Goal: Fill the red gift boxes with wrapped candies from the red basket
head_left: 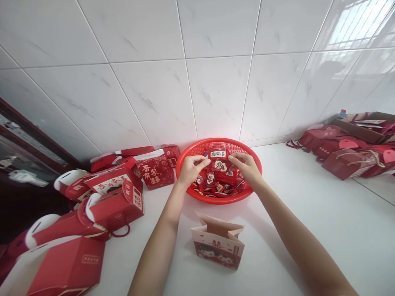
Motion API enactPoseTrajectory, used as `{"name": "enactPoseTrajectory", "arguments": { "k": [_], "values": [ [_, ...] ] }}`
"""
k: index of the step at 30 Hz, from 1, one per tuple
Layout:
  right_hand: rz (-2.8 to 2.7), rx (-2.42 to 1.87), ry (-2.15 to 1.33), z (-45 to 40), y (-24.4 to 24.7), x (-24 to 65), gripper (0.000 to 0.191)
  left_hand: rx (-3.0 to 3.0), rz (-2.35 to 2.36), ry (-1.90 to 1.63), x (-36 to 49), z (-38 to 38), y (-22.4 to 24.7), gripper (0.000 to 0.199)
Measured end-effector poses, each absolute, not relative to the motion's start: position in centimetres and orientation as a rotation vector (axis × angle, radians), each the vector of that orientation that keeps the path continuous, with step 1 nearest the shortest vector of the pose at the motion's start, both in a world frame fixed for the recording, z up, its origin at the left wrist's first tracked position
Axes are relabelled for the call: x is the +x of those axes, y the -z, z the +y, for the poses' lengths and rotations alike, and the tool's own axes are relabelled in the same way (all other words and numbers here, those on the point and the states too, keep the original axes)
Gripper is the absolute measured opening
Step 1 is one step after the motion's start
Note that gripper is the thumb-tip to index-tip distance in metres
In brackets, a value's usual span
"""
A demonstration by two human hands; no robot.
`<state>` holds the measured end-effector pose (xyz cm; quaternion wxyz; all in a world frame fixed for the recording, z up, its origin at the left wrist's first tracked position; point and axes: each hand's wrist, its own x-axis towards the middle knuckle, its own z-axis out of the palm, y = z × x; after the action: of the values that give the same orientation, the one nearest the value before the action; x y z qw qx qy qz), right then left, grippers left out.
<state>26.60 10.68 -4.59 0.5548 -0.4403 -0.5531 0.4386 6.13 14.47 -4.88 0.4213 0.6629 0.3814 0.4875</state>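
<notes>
Seemingly the step in hand is two-handed work above the red perforated plastic basket (219, 201), heaped with small red packets (228, 177) below the fingertips (203, 163); the next move would call for both pinches to travel together. Nearer the body than the fingers stands the open-topped paper gift bag (217, 253), its floor hidden. Left hand (191, 168) and right hand (247, 167) grasp, thumb against finger, opposite edges of a 歡喜-printed packet (219, 165).
</notes>
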Motion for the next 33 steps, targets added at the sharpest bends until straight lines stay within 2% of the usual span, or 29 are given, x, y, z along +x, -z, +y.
{"name": "enactPoseTrajectory", "arguments": {
  "k": [12,33],
  "values": [
    [-1.288,-1.031,-1.061,10.79,4.72,26.55,0.044,1.669,0.973,-1.227,6.21,14.29,4.63,0.026],
    [-1.289,-0.964,-1.152,10.32,4.42,26.61,0.04,1.673,0.848,-1.166,5.77,14.1,4.41,0.025]
  ]
}}
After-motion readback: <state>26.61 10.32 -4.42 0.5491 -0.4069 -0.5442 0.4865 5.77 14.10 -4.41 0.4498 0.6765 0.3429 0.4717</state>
